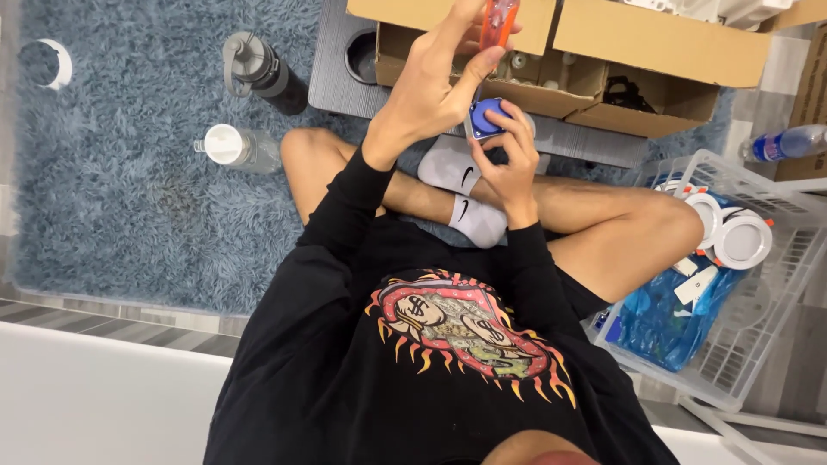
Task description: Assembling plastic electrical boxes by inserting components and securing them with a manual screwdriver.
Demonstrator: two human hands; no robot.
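we see a small blue round part [484, 118] held over the crossed legs, just above the white socks [465, 189]. the right hand [510, 159] keeps its fingers closed around it from below. the left hand [435, 82] is raised higher, fingers pinched on an orange tool handle [498, 21] that points down to the blue part. behind them stands an open cardboard box [603, 60] on a grey board, two bottles [250, 103] lie on the blue rug, and a white wire basket [758, 284] with round white lamps is on the right
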